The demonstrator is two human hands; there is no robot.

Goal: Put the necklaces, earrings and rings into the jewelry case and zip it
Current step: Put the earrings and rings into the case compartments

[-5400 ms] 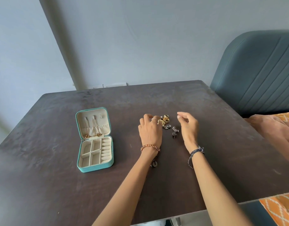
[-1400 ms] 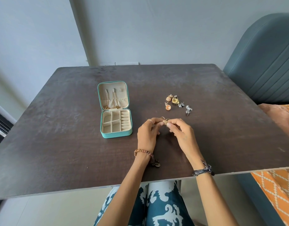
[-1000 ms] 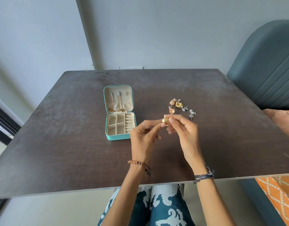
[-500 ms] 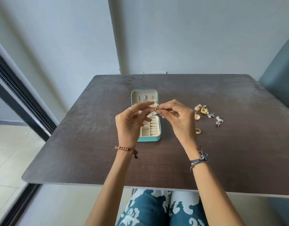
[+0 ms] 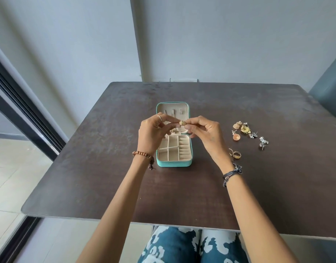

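Both hands, left hand [image 5: 153, 132] and right hand [image 5: 205, 130], pinch a gold earring [image 5: 182, 122] above the open jewelry case [image 5: 173, 164], likely poised to seat it inside.

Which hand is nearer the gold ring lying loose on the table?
Right. The right hand has its wrist just left of the gold ring; the left hand is far across the jewelry case.

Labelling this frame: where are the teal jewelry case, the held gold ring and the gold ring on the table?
teal jewelry case [image 5: 173, 164], head view, front wall.
held gold ring [image 5: 182, 122], head view, domed top.
gold ring on the table [image 5: 236, 154], head view, band.
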